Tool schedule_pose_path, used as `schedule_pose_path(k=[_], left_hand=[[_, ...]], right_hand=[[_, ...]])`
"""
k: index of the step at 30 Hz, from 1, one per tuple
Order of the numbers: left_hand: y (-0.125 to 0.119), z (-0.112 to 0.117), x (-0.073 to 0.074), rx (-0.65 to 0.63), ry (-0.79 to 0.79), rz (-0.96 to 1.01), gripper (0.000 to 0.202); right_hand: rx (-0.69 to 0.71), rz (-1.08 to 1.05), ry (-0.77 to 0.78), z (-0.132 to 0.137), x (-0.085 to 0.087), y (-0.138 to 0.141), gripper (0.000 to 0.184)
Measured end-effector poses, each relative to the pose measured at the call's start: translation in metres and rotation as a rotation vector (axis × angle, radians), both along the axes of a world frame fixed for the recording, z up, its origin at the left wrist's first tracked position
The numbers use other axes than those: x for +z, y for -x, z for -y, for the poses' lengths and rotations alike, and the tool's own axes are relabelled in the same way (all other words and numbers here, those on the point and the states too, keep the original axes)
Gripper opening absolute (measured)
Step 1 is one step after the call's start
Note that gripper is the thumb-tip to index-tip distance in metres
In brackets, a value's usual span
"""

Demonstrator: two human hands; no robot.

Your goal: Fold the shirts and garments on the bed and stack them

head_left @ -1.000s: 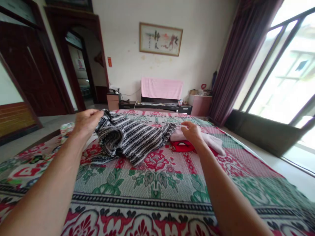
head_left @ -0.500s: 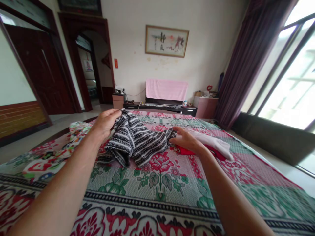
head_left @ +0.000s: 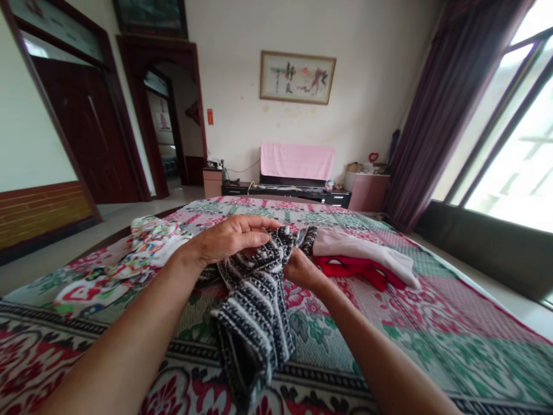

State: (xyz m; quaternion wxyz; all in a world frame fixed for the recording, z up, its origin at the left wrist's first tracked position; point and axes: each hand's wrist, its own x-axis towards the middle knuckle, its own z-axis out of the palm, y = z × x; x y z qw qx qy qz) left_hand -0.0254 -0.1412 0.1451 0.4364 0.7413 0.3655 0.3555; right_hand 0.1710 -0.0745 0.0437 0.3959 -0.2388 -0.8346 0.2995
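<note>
A black and white striped knit garment (head_left: 261,305) is bunched up in front of me, its wide end hanging toward my side of the bed. My left hand (head_left: 235,236) lies over its top from the left, thumb and fingers closed on the knit. From the right my right hand (head_left: 300,268) grips the same garment lower down; its fingertips are partly hidden by the fabric. Just right of that hand lie a pale folded cloth (head_left: 363,248) and a red cloth (head_left: 349,271). Off to the left rests a white garment with a colourful print (head_left: 151,242).
A flowered bedspread (head_left: 345,340) in red, green and white covers the surface beneath. Beyond it stands a low black cabinet (head_left: 337,197) with a pink cloth (head_left: 298,160) draped above. A dark curtain (head_left: 458,115) and window are at the right, doorways at the left.
My left hand has moved right and slightly down, bringing its end of the striped garment beside my right hand. The garment is now gathered, with its wide end turned toward me.
</note>
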Motion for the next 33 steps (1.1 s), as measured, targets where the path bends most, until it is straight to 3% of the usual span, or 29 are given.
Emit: schedule_pose_path(k=[3,5,7,11,15,17,20,22,24,29,30,31,33], left_hand=[[0.013,-0.011,0.0,0.21,-0.113,-0.277,0.043],[0.028,-0.021,-0.002,0.362,-0.175,-0.503,0.042],[0.043,-0.029,-0.006,0.417,-0.225,-0.744,0.044],[0.052,-0.036,-0.017,0.347,-0.199,-1.052,0.051],[0.036,-0.042,-0.043,0.181,-0.163,-1.103,0.047],[0.028,-0.048,-0.06,0.183,-0.201,-1.099,0.039],[0.029,-0.059,-0.074,0.291,-0.252,-1.043,0.022],[0.039,-0.064,-0.071,0.346,-0.246,-0.943,0.024],[0.054,-0.065,-0.059,0.435,-0.231,-0.817,0.031],[0.083,-0.06,-0.026,1.1,-0.448,-0.394,0.034],[0.085,-0.059,-0.023,1.184,-0.473,-0.27,0.036],[0.086,-0.059,-0.022,1.216,-0.46,-0.142,0.039],[0.085,-0.06,-0.022,1.147,-0.323,0.065,0.045]], right_hand=[[-0.052,-0.08,0.107,-0.005,0.005,-0.012,0.017],[-0.131,-0.197,0.183,-0.011,0.011,-0.027,0.02],[-0.206,-0.305,0.257,-0.018,0.017,-0.044,0.025],[-0.306,-0.49,0.364,-0.035,0.02,-0.075,0.029],[-0.409,-0.6,0.354,-0.045,0.014,-0.092,0.035],[-0.461,-0.554,0.309,-0.047,0.013,-0.096,0.037],[-0.495,-0.427,0.257,-0.046,0.012,-0.098,0.038],[-0.493,-0.399,0.254,-0.044,0.013,-0.097,0.037],[-0.493,-0.423,0.26,-0.043,0.013,-0.096,0.038],[-0.529,-0.519,0.238,-0.038,0.018,-0.086,0.045],[-0.511,-0.514,0.255,-0.036,0.019,-0.083,0.046],[-0.474,-0.485,0.285,-0.034,0.02,-0.081,0.045],[-0.38,-0.377,0.336,-0.03,0.019,-0.079,0.041]])
